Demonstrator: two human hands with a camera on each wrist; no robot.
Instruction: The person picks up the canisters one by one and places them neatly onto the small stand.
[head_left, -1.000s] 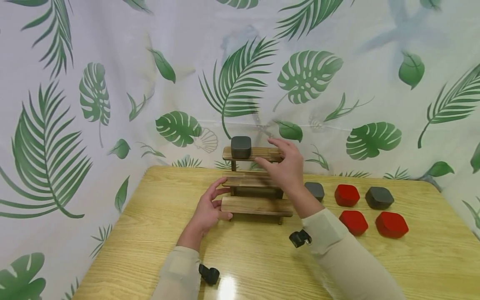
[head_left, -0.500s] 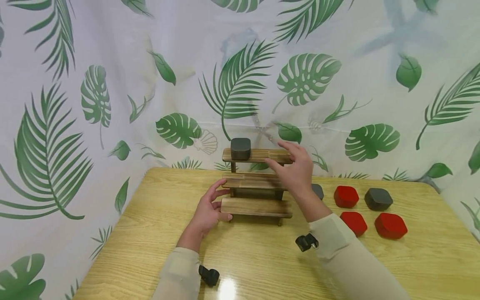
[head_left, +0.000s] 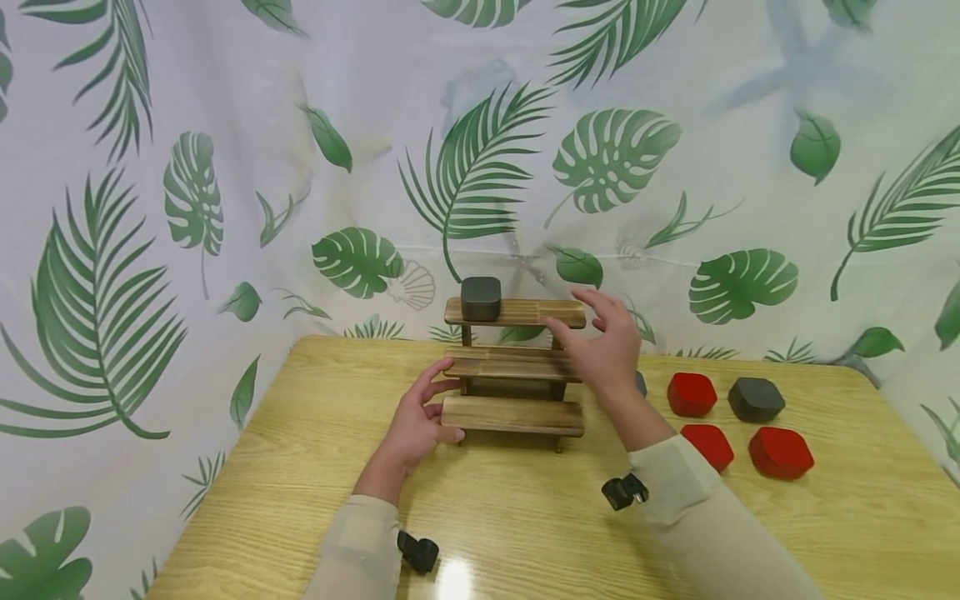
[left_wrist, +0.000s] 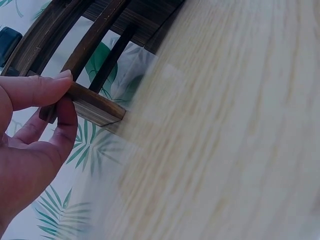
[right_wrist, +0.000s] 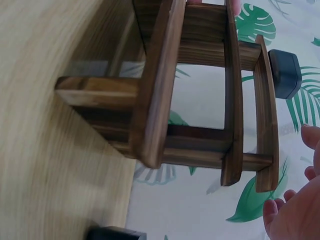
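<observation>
A three-tier wooden display stand [head_left: 513,414] stands on the table. My left hand [head_left: 414,422] grips it by its left side; in the left wrist view the thumb and fingers [left_wrist: 66,125] pinch a wooden end. On the left part of the top tier sits a dark grey rounded block [head_left: 481,298]. Near the right end of that tier my right hand [head_left: 606,350] hovers with fingers spread and nothing between them. The right wrist view shows the hand [right_wrist: 300,210] apart from the stand, with the grey block [right_wrist: 285,74] on the top tier.
To the right of the stand lie red blocks [head_left: 692,394], [head_left: 781,452] and a dark grey block [head_left: 756,399]. Another red block [head_left: 708,447] is partly behind the right sleeve, and a grey one [head_left: 641,384] mostly behind the right wrist. A leaf-print cloth [head_left: 480,150] hangs behind the table.
My right hand has moved to the right along the top tier, away from the grey block. The left hand and the stand have stayed in place.
</observation>
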